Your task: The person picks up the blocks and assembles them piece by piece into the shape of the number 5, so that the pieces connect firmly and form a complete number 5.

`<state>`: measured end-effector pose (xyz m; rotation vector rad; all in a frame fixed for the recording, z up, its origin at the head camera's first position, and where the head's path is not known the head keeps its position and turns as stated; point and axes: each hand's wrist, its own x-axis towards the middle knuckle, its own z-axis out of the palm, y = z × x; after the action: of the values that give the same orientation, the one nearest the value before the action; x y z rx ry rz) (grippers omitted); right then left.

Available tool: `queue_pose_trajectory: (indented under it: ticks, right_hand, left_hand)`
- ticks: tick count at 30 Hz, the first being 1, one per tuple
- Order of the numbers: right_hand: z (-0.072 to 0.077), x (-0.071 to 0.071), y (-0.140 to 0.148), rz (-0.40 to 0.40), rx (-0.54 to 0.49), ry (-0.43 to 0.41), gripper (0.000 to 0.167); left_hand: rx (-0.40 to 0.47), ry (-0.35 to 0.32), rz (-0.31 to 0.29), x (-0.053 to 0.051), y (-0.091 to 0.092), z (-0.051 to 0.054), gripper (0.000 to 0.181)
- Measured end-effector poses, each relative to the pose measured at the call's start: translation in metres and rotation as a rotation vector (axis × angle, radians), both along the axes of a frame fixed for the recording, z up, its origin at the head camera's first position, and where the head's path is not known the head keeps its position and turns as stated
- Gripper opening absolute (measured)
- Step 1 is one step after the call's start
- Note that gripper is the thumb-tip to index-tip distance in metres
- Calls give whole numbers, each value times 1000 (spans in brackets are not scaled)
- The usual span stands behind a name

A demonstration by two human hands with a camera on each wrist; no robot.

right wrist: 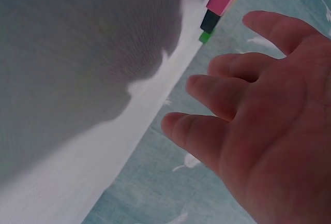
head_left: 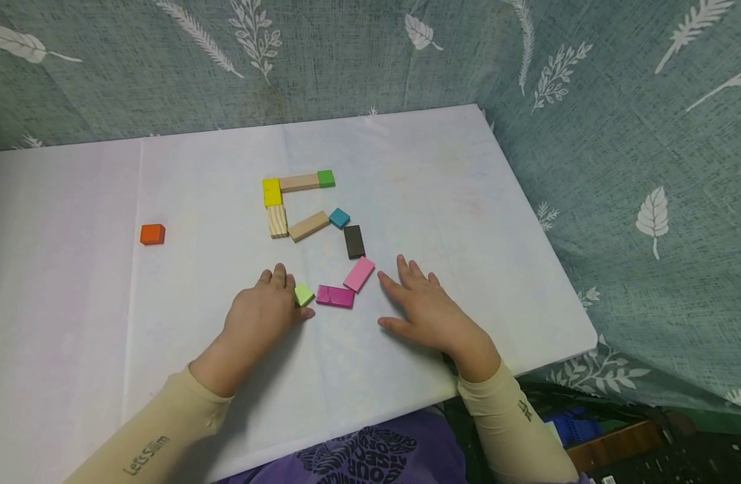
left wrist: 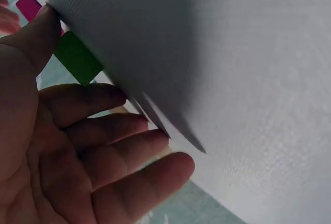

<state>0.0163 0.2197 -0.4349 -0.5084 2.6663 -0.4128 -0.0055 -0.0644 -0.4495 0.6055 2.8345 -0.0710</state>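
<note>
A curving line of small blocks lies on the white table. My left hand (head_left: 258, 309) is at its near left end, with a light green block (head_left: 304, 294) between thumb and forefinger; it looks dark green (left wrist: 78, 58) in the left wrist view. The other fingers stretch out low over the table. Just right of that block, with a narrow gap, lies a magenta block (head_left: 335, 296). A pink block (head_left: 359, 274) touches the magenta one's right end. My right hand (head_left: 433, 312) hovers right of the pink block, fingers spread and holding nothing.
Farther along the line are a dark brown block (head_left: 355, 242), a blue block (head_left: 339, 218), a plain wood block (head_left: 309, 226), a striped wood block (head_left: 277, 221), a yellow block (head_left: 272, 192), another plain wood block (head_left: 299, 183) and a green block (head_left: 326, 178). An orange block (head_left: 152, 234) lies apart, left.
</note>
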Motion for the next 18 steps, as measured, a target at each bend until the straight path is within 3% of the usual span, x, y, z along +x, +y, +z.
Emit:
queue_pose_trajectory:
  ticks: [8,18]
  right_hand:
    - [-1,1,0,-4,9,-17,77]
    - [-1,0,-1,-3,12,-18,76]
  left_hand:
    - [-7,60,-29,2,2,-3,71]
    - [20,61,-23,3,0,-3,73]
